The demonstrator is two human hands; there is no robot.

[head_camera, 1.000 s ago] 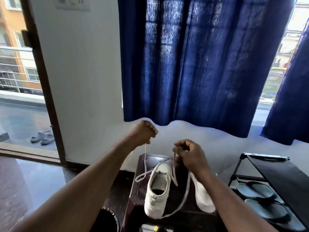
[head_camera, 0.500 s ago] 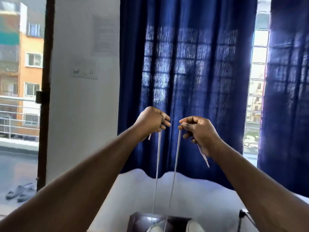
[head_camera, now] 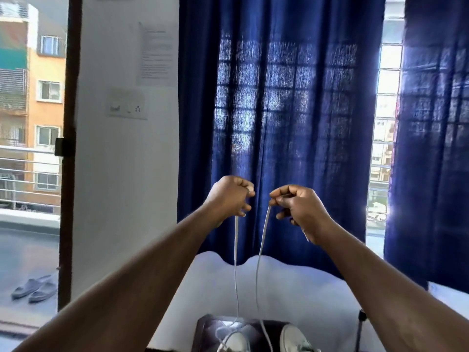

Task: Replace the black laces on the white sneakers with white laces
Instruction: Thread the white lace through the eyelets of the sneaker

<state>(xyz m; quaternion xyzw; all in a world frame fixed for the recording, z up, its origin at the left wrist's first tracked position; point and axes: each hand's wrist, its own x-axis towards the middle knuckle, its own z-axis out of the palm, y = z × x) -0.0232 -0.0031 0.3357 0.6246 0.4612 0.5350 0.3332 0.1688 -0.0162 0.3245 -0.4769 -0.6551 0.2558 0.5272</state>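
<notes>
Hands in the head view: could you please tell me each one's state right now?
Left hand: closed, gripping one strand of the thin white shoelace.
Right hand: closed, gripping its other strand.

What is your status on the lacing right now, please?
Left hand and right hand each grip one end of the white lace, held high. Strands run down to the left white sneaker. Nothing blocking the strands.
</notes>
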